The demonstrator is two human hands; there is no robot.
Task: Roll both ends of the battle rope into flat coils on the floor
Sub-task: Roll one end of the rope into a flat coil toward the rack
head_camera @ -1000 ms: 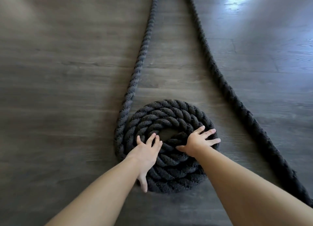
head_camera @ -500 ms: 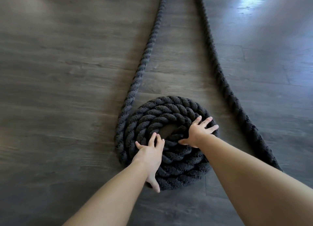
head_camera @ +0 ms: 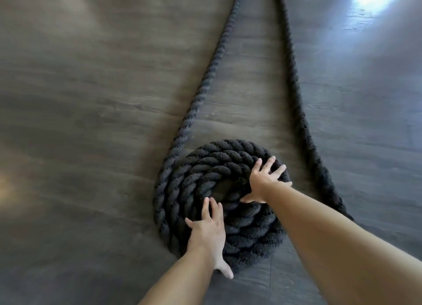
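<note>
Grey-brown wood-look floor (head_camera: 91, 99) fills the frame, with a bright glare patch at upper right. Black twisted battle rope (head_camera: 294, 94) runs in two strands from the top centre: the right strand goes down toward lower right and passes behind the right forearm, the left strand (head_camera: 205, 83) curves down into the coil. Flat coil (head_camera: 189, 179) lies on the floor at centre, slightly below the middle, several turns wound around a small open middle. Both bare forearms reach in from the bottom edge. Right hand (head_camera: 265, 181) lies flat on the coil's upper right turns, fingers spread wide and straight, thumb pointing toward the centre. Left hand (head_camera: 210, 234) presses on the coil's lower left turns, fingers straight and close together, thumb out at the lower rim.
</note>
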